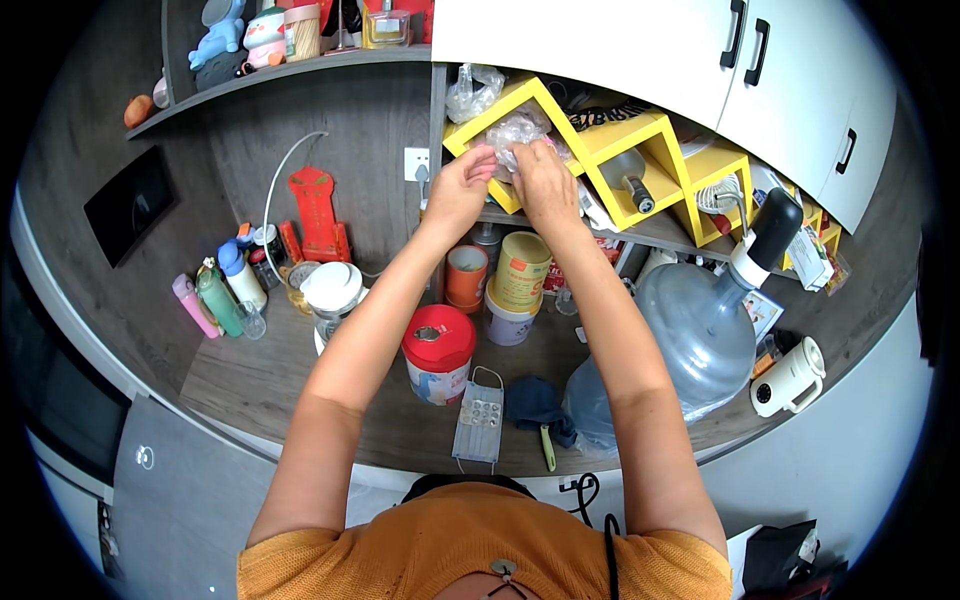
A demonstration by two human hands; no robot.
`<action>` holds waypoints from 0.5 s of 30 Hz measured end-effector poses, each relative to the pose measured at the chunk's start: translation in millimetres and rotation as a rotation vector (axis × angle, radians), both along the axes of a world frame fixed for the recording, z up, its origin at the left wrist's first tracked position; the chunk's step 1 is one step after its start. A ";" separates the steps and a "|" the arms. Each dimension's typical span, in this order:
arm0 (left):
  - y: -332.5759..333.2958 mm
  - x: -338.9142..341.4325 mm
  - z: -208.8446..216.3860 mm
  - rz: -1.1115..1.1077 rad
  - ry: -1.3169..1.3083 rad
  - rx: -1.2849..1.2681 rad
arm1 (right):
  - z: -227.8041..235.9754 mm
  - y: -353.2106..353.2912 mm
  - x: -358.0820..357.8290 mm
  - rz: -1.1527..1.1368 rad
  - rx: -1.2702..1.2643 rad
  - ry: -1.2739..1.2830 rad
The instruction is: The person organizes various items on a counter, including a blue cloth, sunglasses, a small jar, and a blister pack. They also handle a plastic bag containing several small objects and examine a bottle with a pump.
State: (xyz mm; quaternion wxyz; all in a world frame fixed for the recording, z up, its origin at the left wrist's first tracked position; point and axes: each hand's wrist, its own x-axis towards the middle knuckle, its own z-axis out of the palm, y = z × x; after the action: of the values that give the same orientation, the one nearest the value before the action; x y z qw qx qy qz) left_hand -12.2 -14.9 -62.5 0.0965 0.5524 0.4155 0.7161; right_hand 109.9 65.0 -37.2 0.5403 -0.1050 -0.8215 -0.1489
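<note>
Both my arms reach up to a yellow zigzag shelf [518, 98], where a crumpled clear plastic bag [520, 130] lies in the left diamond-shaped compartment. My left hand [464, 188] is closed at the bag's left side, its fingertips curled against the plastic. From the right, my right hand [545, 185] grips the same bag with bent fingers; its fingertips are partly hidden by the hand's back. Another clear plastic bag [474, 92] sits just above, in the corner left of the yellow frame.
Below my arms stand a red-lidded tub [438, 340], an orange canister [466, 272] and a yellow tin [522, 268]. A large water bottle with a pump [690, 320] stands right, beside a white kettle [790, 378]. A face mask [478, 425] lies near the front edge; bottles [220, 300] stand left.
</note>
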 end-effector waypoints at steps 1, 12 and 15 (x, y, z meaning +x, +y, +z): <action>-0.3 -2.2 -0.6 0.001 0.004 -0.015 | 0.1 1.4 0.7 -0.001 0.005 0.009; -16.5 -3.8 -0.7 0.040 -0.272 -0.089 | -8.5 -18.5 19.9 0.108 -0.206 0.005; -22.6 1.6 -5.1 -0.094 -0.508 -0.142 | -13.5 -28.0 29.4 0.172 -0.211 0.015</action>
State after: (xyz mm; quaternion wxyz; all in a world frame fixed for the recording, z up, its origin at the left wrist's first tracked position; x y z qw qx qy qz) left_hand -10.6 -37.6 -67.6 0.2693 0.3657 0.4008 0.7956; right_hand 139.2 37.0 -50.7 0.5431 -0.0915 -0.8345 -0.0143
